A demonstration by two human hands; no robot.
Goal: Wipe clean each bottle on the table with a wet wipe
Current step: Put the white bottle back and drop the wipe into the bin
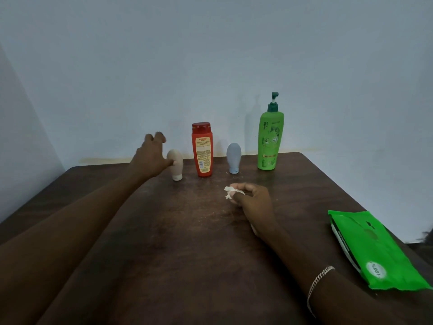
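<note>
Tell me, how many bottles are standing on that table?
4, in a row along the far edge, left to right: a beige squeeze bottle beside the left hand, a red bottle, a grey-blue squeeze bottle, a green pump bottle. None looks hidden.

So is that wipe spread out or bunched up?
Bunched up: the wipe is a small crumpled wad pinched in the right hand.

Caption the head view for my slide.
The left hand reaches for the beige bottle; the right hand holds a wet wipe.
</note>
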